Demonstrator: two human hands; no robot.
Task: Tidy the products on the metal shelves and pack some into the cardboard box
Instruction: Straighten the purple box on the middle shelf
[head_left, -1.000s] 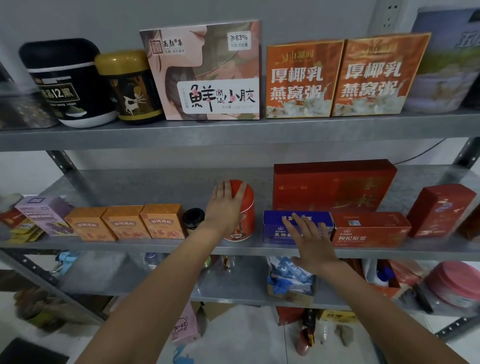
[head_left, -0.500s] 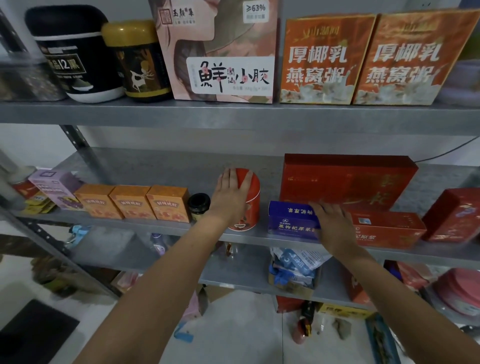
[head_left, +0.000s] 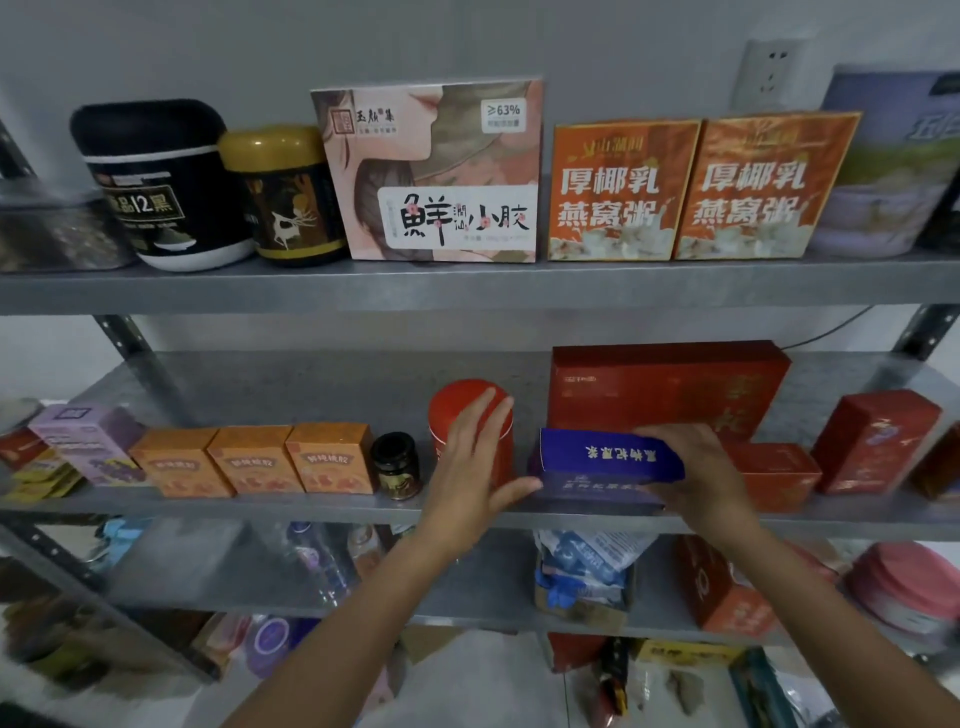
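On the middle metal shelf (head_left: 291, 384) a red round tin (head_left: 457, 410) stands upright. My left hand (head_left: 475, 467) lies flat against its front, fingers straight, thumb reaching toward the blue box. That blue box (head_left: 608, 457) with white lettering sits just right of the tin, tipped up at its front. My right hand (head_left: 696, 467) grips its right end, fingers curled over the top. Behind it stands a large red flat box (head_left: 670, 384); a smaller red box (head_left: 774, 473) lies to the right.
Left of the tin are a small dark jar (head_left: 396, 465), three orange boxes (head_left: 254, 460) and a purple box (head_left: 91, 441). The top shelf (head_left: 467, 283) carries jars, a pink box and two orange boxes. Lower shelves hold packets; items lie on the floor.
My right hand went from resting flat on the blue box to gripping its right end, and the box has tipped up. My left hand stays on the red tin.
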